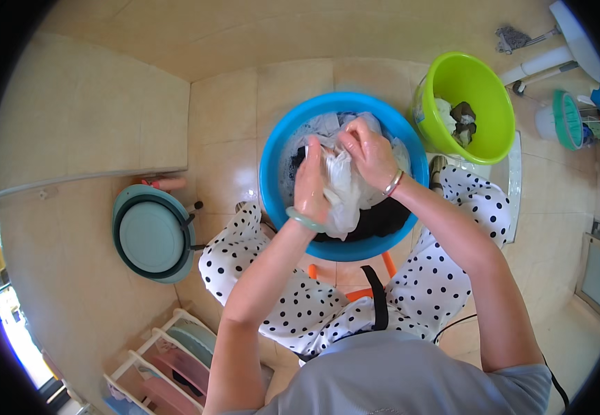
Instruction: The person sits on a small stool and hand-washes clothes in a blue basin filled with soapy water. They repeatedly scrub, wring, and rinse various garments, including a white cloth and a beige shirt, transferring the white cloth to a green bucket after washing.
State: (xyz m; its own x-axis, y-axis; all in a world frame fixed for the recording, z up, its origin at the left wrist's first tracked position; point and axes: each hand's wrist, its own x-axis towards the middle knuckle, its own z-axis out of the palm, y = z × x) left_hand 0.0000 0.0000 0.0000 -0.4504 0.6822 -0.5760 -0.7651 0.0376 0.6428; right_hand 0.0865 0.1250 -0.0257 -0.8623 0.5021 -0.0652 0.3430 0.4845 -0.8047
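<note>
- The fingers of the left hand are nearly straight and point away from the body; its palm side faces a wet white cloth, but I cannot tell if these fingers grip it or only press on it.
- The fingers of the right hand are bent and grasp the upper part of this same white cloth, with the fingertips partly hidden.
- The white cloth is between the two hands, bunched above the inside of a blue basin, and its lower end hangs toward the person.
- A pale green bangle is around the left wrist, and a silver-coloured bangle around the right one.
- In the basin there are also a black cloth, on the side nearer to the person, and foamy water.
- The basin stands between the knees, which are in white trousers with black dots; orange legs show just beside it.
- Near the basin, on the right, a lime-green bucket holds light and brown cloths. A pale patch on its outer side may be a label, too small for reading.
- Farther to the left is a grey-green round tub.
</note>
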